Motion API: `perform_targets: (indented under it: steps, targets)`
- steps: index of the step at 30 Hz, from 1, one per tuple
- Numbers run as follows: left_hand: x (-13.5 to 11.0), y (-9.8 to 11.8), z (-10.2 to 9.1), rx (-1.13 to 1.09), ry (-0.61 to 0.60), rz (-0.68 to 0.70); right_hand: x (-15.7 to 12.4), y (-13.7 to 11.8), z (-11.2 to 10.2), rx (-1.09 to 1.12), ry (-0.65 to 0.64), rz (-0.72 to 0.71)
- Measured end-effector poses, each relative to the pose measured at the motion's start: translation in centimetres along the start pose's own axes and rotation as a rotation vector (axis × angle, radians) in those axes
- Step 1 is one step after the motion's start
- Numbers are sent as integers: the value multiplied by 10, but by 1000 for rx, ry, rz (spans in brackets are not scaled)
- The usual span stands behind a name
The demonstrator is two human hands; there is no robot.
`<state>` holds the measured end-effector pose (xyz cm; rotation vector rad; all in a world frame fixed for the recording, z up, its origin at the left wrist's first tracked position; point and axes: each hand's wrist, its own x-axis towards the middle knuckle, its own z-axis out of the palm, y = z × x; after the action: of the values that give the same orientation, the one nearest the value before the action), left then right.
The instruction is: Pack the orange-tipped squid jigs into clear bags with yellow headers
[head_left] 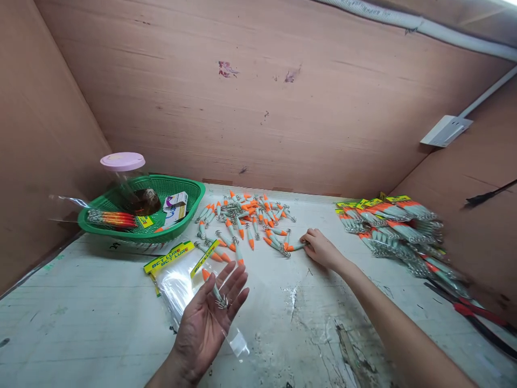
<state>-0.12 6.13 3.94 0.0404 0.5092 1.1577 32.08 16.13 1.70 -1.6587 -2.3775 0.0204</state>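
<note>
My left hand (208, 323) is palm up with its fingers partly spread. Its thumb holds a clear plastic bag (239, 345) with a yellow header marked BCT LURE. A fishing lure (214, 288) with an orange nose, pale body and metal hooks lies along the palm; whether it is inside the bag or on top is unclear. My right hand (319, 249) pinches the end of another lure (297, 247) on the table. Beyond both hands is a loose pile of similar lures (250, 207). Beside my left hand lie stacked empty header bags (172, 275).
At the left back stands a green basket (189, 223) with a pink-lidded jar (123, 161), a small box (175, 207) and packed red-orange lures (113, 218). Packed lures (388, 221) are heaped at the right. Red-and-black handled pliers or cutters (472, 311) lie below them.
</note>
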Motion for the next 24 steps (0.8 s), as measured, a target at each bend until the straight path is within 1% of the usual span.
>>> perform_targets:
  steps: [3, 6, 9, 14, 16, 21, 24]
  targets:
    - [-2, -3, 4, 76, 61, 12, -31, -10, -3, 46, 5, -39]
    - [-3, -6, 8, 116, 113, 14, -59, -23, -6, 117, 19, -111]
    - [-4, -9, 10, 118, 145, 0, -77, -35, -4, 181, 44, -171]
    - [-5, -12, 11, 115, 96, -23, -90, -49, 2, 253, 82, -218]
    - [-6, -13, 11, 145, 110, -13, -93, -55, 0, 282, 85, -215]
    - [-4, -15, 10, 192, 171, 27, -95, -64, -10, 350, 80, -143]
    - [-5, -14, 9, 165, 143, 9, -89, -64, -5, 377, 108, -83]
